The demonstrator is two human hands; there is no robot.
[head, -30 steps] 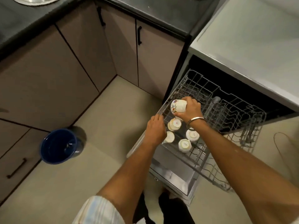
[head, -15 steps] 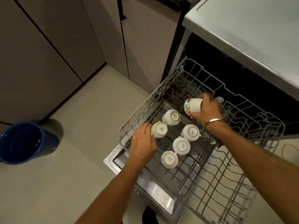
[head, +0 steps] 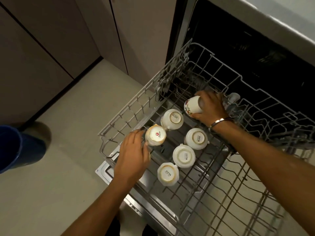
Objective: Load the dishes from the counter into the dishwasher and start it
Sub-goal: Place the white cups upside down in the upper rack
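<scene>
- Here, pulled-out wire rack of the open dishwasher, door panel lowered beneath it; loading in progress, judged from the cups already set.
- Right hand, bangle at the wrist, fingers curled round a floral cup; cup held on its side, mouth to the left, over the far middle of the rack, presumably about to be turned mouth-down like the others.
- Left hand at the near left edge of the rack, fingertips against the side of a stained cup, fingers only lightly bent; whether gripping or merely steadying it cannot be told.
- Four white cups, base up, in the left half of the rack: far, right, middle, near; inverted, presumably so that water drains off rather than pooling.
- Cups close together, some touching, leaving the right part of the rack free for further dishes.
- Blue bucket on the floor, far left, well apart from the rack; cabinets behind.
- Still to do, by judgement: seating the floral cup, remaining dishes, closing, starting.
</scene>
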